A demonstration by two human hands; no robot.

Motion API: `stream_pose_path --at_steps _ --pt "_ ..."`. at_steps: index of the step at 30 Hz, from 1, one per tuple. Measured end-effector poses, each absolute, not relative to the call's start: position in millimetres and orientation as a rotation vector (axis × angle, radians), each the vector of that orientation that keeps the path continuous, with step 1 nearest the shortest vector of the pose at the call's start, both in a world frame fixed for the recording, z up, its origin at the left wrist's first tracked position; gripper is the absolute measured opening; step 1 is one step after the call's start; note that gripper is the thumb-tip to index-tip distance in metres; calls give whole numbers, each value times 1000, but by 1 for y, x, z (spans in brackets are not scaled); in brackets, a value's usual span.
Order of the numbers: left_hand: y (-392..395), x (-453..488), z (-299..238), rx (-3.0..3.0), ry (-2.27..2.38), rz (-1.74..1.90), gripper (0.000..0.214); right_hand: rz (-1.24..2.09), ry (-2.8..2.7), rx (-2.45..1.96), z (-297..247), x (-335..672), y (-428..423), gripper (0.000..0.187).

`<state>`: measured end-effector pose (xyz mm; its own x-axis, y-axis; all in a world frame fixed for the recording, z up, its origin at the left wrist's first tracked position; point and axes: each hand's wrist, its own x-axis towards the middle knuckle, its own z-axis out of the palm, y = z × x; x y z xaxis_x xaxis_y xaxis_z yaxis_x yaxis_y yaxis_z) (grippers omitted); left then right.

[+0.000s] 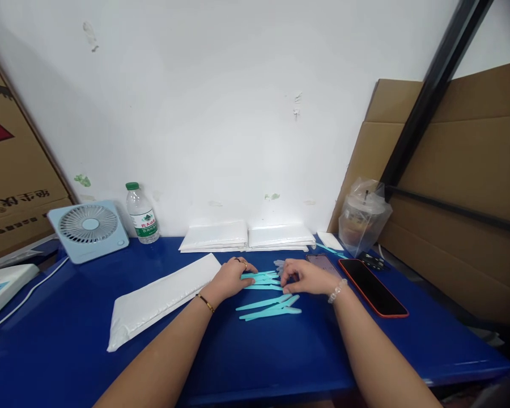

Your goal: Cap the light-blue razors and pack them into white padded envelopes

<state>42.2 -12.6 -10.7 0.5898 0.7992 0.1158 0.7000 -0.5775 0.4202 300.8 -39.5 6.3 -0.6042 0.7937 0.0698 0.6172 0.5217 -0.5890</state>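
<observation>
Several slim turquoise plastic sticks [263,278], each wider toward one end, lie side by side between my two hands. My left hand [233,275] is closed, thumb and fingers pinching their left ends. At the right ends, my right hand [308,276] has its fingers curled in a pinch against the sticks; the exact contact is partly hidden. Closer to me lies a loose group of similar turquoise sticks [270,309], untouched. Just behind my right fingertips are small translucent pieces [278,264], too small to name. A long white padded packet [161,300] rests left of my left hand.
White packets [215,236] are stacked against the wall. A blue fan [89,229] and water bottle [142,215] stand back left. At right are a red-edged phone [372,286], another phone [323,262] and a bagged drink cup [363,218]. Cardboard [471,187] borders the blue table [221,362].
</observation>
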Motion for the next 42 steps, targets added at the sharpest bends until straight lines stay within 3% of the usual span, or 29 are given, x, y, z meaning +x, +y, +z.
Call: stream_pose_path --at_steps 7,13,18,22,27,31,37,42 --pt "-25 49 2 2523 1195 558 33 682 -2494 -1196 2 288 -41 14" --pt "-30 56 6 2576 1161 427 19 507 -2373 -1244 4 290 -39 7" --pt "-22 47 2 2529 1329 392 19 469 -2233 -1369 3 305 -32 9" --pt "-20 44 -6 2531 1283 443 38 649 -2329 -1306 6 312 -35 19" --pt "-22 46 -7 2485 1250 431 33 877 -2549 -1190 6 306 -43 23" --pt "-30 50 5 2463 1190 594 39 808 -2513 -1176 4 298 -43 16" --pt "-39 57 11 2487 1111 406 23 637 -2385 -1200 7 293 -41 9" --pt "-28 50 7 2443 1237 478 24 503 -2242 -1379 5 304 -34 6"
